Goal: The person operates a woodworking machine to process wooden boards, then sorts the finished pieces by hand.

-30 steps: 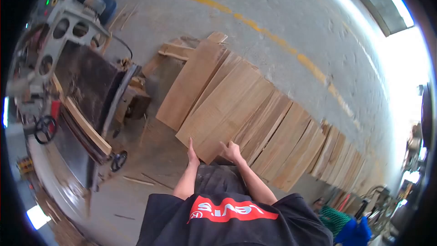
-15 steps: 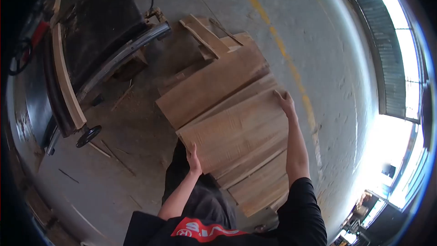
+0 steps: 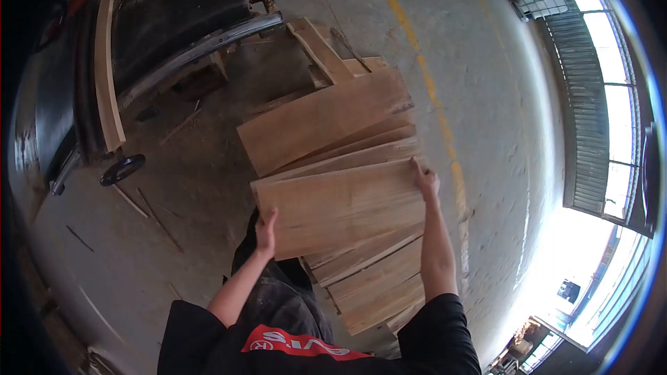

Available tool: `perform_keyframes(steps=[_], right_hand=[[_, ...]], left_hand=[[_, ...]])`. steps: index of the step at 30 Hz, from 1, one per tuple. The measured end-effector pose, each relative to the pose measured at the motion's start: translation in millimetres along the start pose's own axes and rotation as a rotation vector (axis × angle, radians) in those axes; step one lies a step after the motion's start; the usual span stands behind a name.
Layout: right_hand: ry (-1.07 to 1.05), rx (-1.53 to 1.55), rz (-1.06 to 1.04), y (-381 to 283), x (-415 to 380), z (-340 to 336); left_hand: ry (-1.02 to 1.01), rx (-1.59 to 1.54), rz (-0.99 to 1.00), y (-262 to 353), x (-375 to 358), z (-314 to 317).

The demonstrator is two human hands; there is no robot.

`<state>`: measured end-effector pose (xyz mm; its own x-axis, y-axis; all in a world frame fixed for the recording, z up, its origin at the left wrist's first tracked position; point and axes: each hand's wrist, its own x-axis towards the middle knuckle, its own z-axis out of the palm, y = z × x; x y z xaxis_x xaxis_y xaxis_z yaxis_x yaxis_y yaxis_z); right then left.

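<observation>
A wide wooden board (image 3: 340,208) lies across the middle of the view, between my two hands. My left hand (image 3: 265,235) grips its left end, thumb on the upper face. At the opposite end, near the upper right corner, my right hand (image 3: 426,180) is closed on the same board. Just beyond it is another wide brown board (image 3: 323,119), with thinner edges of boards showing between the two. More boards (image 3: 379,295) are spread below the held one, nearer my body. The undersides of the held board and my hidden fingertips cannot be seen.
A dark machine table (image 3: 180,14) with a metal rail (image 3: 201,45) stands at the upper left, a long wooden strip (image 3: 105,76) along it. A black handwheel (image 3: 123,170) juts out below. Narrow offcuts (image 3: 323,48) lie beyond the boards. Thin scraps litter the floor (image 3: 187,215).
The held board has turned to lie more level across the view, and both hands have shifted with it. My viewpoint has also moved.
</observation>
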<state>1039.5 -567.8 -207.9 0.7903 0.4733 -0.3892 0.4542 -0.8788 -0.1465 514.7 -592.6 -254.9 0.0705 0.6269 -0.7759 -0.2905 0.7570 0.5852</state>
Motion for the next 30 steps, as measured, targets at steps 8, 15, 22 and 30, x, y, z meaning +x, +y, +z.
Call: perform_keyframes(steps=[8, 15, 22, 30], right_hand=[[0.006, 0.034, 0.218, 53, -123, 27], [-0.02, 0.042, 0.249, 90, -166, 47], [-0.277, 0.699, -0.054, 141, -138, 80], [-0.491, 1.064, -0.018, 130, -159, 60]], left_hand=[[-0.048, 0.337, 0.0, 49, 17, -46], [0.044, 0.618, 0.094, 61, 29, -57], [0.166, 0.852, 0.034, 88, 11, -39], [0.145, 0.942, -0.049, 78, 25, -48]])
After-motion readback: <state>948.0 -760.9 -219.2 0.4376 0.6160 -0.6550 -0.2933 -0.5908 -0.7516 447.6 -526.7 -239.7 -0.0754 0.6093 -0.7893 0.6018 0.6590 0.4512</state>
